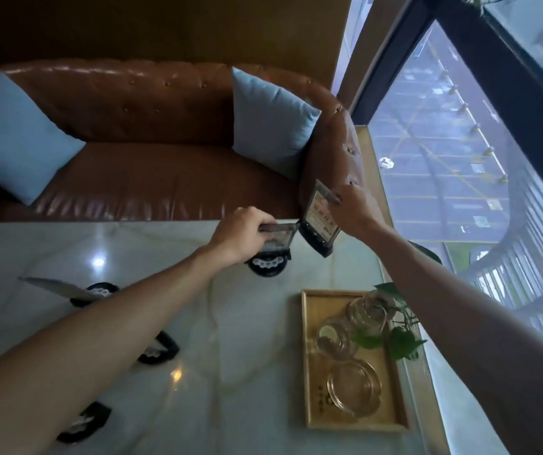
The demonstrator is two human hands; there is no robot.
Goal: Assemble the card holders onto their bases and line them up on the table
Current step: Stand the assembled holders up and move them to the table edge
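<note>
At the far edge of the pale marble table [237, 323], my left hand [242, 236] grips the top of a clear card holder [280, 239] that stands on a round black base [268, 266]. My right hand [350, 208] holds a second card holder [321, 218] by its upper edge, tilted, its black lower end just above the table beside the first. Further left, another card holder [56, 287] sits on its black base [96, 293]. Two more black bases [161, 351] [84, 423] lie partly hidden under my left forearm.
A wooden tray [311, 362] near the table's right edge carries a glass jar and a glass ashtray [353, 387], with a green plant [401, 336] beside it. A brown leather sofa [152, 178] with blue cushions stands behind the table. A large window runs along the right.
</note>
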